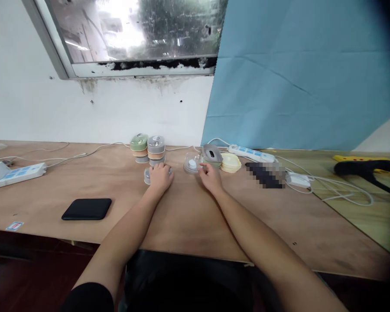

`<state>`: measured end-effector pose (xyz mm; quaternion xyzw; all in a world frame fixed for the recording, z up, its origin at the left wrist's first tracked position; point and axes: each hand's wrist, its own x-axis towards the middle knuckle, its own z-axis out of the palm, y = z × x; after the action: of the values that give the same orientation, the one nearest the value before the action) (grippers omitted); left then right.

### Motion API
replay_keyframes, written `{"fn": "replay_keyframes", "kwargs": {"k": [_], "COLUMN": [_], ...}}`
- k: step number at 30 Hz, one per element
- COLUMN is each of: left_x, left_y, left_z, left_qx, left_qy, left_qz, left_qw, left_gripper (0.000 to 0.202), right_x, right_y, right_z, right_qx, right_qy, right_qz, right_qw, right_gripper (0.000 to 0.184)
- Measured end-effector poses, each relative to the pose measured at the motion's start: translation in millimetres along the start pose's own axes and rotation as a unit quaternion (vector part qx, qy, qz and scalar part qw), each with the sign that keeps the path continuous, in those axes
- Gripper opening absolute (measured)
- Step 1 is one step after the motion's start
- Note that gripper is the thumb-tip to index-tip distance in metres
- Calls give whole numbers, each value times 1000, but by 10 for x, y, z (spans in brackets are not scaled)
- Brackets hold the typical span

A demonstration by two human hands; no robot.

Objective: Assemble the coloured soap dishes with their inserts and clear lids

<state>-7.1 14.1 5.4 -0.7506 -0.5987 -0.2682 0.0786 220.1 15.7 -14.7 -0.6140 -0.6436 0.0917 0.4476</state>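
My left hand (pixel 160 177) lies over a small round container (pixel 147 177), its fingers closed around the top and hiding most of it. To the right, my right hand (pixel 211 177) has thumb and forefinger at the edge of a clear plastic lid (pixel 192 164) with a white round middle; the fingers look pinched on its rim. Just behind that hand stands a grey open piece (pixel 212 152) on a green one. Beside it is a stack of pale yellow scalloped cups (pixel 230 162). Behind my left hand are two stacks of round containers, one green-topped (pixel 139 143), one grey-topped (pixel 156 145).
A black phone-like slab (pixel 86 209) lies at the left front of the wooden table (pixel 188 216). Power strips (pixel 19 177) (pixel 251 154) and white cables lie left and back right. A blurred-out dark item (pixel 265 174) and a white adapter (pixel 298 180) are on the right.
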Motion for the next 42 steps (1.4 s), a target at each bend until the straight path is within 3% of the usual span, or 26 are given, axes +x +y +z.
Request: {"fn": "replay_keyframes", "kwargs": {"k": [8,16,21,28,33,38,42], "left_x": [98,148,192,203,157,62,26], "left_y": [-336,-617,-764,-705,-421,-162,-75], "left_z": [19,36,85,72,-2,13,52], "left_qx": [-6,-6,-30,-35,-65,-126,-165], "left_qy": [23,97,121,171,188,156,122], "left_qz": [-89,-164,-149,-151,-50,87,146], "left_qw": [996,982,981,973,979,976,968], "left_gripper": [30,41,47,44,33,22,21], "right_x": [158,331,367,355,359,354,315], "right_y": [189,744,897,923,954,864,706], "right_z": [-189,-502,-543,-465,-479,-540,-560], "right_qx": [-32,-99,-129,-133,-112,-84,-50], "right_qy": [133,274,273,179,203,309,360], "right_qz": [29,85,154,196,180,168,122], "right_qw": [990,953,941,955,956,932,924], "right_gripper": [37,32,35,51,39,38,43]}}
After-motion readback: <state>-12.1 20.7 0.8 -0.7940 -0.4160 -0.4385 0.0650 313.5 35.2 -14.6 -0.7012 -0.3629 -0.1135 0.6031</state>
